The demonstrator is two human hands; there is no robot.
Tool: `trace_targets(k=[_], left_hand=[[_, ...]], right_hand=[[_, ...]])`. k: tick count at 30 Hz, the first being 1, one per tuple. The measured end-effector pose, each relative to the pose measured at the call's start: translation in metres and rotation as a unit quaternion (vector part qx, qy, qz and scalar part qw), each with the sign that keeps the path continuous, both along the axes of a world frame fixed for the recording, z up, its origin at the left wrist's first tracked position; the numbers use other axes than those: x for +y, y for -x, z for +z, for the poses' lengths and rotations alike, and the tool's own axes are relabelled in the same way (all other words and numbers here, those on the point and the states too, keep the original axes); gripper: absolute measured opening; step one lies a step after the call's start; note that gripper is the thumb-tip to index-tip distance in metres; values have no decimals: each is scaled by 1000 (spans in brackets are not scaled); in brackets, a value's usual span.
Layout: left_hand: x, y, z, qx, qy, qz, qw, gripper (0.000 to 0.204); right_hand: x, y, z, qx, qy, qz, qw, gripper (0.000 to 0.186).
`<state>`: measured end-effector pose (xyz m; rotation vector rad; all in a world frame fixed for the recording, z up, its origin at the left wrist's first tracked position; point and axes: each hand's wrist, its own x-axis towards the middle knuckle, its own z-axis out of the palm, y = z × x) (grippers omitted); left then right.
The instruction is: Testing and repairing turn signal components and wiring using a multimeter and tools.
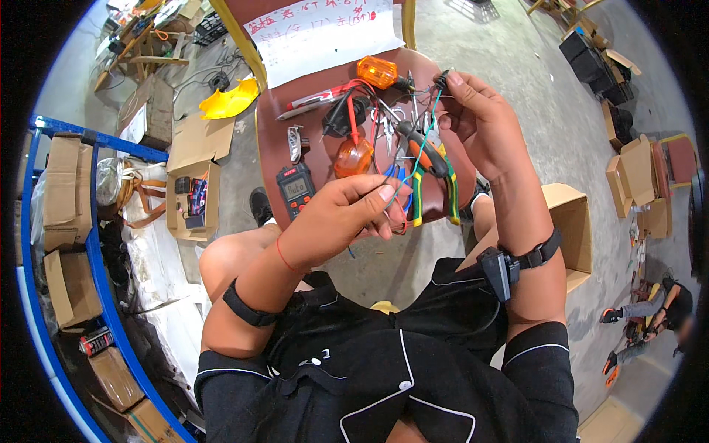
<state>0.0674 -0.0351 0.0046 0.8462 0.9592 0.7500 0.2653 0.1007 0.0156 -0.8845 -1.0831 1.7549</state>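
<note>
A thin green wire point(422, 144) runs between my hands above a brown chair seat point(267, 140). The fingertips of my left hand point(343, 210) pinch its lower end, beside darker wires. Higher up and to the right, my right hand point(484, 122) grips a small black part point(442, 79) at the wire's other end; its exact kind is unclear. Below the wire lie a screwdriver point(428, 151) with a black and orange handle, and pliers point(452, 188) with green-yellow handles. Two amber turn signal lamps, one far point(377, 72) and one near point(354, 156), rest on the seat.
A digital multimeter point(297, 186) lies at the seat's left, near red and white markers point(314, 97). A handwritten paper sheet point(317, 40) covers the far side. An open cardboard box point(193, 230) and blue shelving point(111, 295) stand left; another box point(576, 229) is right.
</note>
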Motion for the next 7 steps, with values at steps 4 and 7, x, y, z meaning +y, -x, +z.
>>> trace_targets(k=[4,7], left_hand=[[0,0,0,8,-25,-12,1000,32],[2,-2,1,-10,-29,-11,999,33]], right_hand=[[5,-4,-5,5,-8,8,1000,24],[8,-7,-9,2,-18,10,1000,27]])
